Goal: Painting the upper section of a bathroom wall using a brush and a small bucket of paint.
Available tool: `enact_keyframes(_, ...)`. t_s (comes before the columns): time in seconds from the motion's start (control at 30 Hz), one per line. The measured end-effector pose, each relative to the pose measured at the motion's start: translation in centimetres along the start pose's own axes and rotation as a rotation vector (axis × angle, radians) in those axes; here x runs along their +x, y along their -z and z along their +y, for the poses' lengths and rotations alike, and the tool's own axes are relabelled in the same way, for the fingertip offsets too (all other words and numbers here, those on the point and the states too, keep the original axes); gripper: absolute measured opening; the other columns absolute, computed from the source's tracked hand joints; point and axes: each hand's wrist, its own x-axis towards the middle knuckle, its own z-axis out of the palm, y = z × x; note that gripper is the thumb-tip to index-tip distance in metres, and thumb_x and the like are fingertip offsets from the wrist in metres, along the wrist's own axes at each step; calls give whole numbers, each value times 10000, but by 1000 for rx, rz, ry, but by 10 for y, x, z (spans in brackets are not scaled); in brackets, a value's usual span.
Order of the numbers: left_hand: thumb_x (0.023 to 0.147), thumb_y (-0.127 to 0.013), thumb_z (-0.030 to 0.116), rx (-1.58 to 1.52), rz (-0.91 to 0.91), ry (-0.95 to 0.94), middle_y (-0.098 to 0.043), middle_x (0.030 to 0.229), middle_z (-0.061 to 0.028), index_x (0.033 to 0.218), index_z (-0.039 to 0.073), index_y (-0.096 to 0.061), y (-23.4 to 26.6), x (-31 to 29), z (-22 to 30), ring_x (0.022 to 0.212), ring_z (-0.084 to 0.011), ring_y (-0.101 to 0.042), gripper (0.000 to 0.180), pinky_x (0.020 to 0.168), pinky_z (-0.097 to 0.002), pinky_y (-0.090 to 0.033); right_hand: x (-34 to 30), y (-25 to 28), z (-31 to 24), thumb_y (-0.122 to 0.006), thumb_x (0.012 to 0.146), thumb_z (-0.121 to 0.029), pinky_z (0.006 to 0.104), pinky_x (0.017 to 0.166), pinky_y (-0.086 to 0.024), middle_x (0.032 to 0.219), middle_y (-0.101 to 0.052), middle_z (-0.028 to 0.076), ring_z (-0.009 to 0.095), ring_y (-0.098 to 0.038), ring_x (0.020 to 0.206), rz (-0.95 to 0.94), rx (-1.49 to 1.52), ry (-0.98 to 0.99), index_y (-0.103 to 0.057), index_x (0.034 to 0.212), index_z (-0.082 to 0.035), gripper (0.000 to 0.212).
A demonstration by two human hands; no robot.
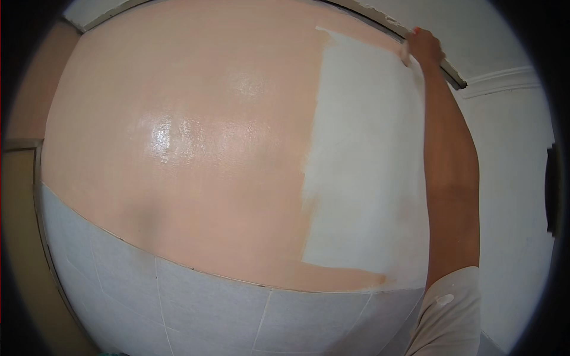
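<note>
My right hand (426, 47) is raised to the top right of the wall, its fingers closed on what looks like a small paintbrush (406, 54), mostly hidden and blurred. It is beside the dark-edged trim (380, 25) along the wall's top. A thin peach strip under that trim leads up to the hand. Below lies a white unpainted-looking patch (368, 136), bordered by peach paint (237, 154) at left and along part of its bottom. The peach surface shines wetly at its middle. My left hand is out of view.
Grey tiles (208, 308) cover the lower wall under a thin ledge line. A framed door (21, 207) stands at far left. To the right are a white wall (504, 178) with moulding and a dark object (552, 190) at the edge.
</note>
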Motion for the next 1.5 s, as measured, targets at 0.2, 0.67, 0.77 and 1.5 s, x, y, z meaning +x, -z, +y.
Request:
enact_keyframes(0.2, 912, -372, 685, -11, 9, -135, -335, 451, 23, 662, 125, -571, 4, 51, -39, 349, -110, -295, 644, 346, -294, -214, -17, 1, -103, -617, 772, -337, 389, 827, -496, 969, -679, 139, 299, -644, 931, -42, 510, 53, -639, 947, -73, 318)
enact_keyframes(0.67, 915, -461, 601, -13, 88, -2, -329, 456, 28, 671, 119, -567, -18, 21, -7, 340, -115, -295, 551, 333, -304, -217, -3, -2, -6, -537, 844, -394, 447, 907, -464, 1148, -662, 101, 298, -618, 1077, -26, -34, -33, -641, 1153, -144, 411)
enact_keyframes(0.77, 911, -471, 595, -29, 48, -25, -329, 454, 28, 672, 119, -568, -22, 11, 1, 339, -115, -297, 541, 333, -300, -218, -23, 8, -21, -491, 875, -397, 509, 906, -453, 1172, -654, 104, 323, -607, 1098, 23, -134, 79, -634, 1191, -159, 421)
enact_keyframes(1.5, 938, -519, 433, -177, 132, -77, -306, 486, 18, 765, 98, -534, -35, -57, 28, 386, -113, -258, 378, 386, -284, -216, -5, 9, -43, -498, 873, -416, 552, 977, -367, 1155, -656, 143, 332, -601, 1110, 27, -19, -14, -658, 1160, -167, 412)
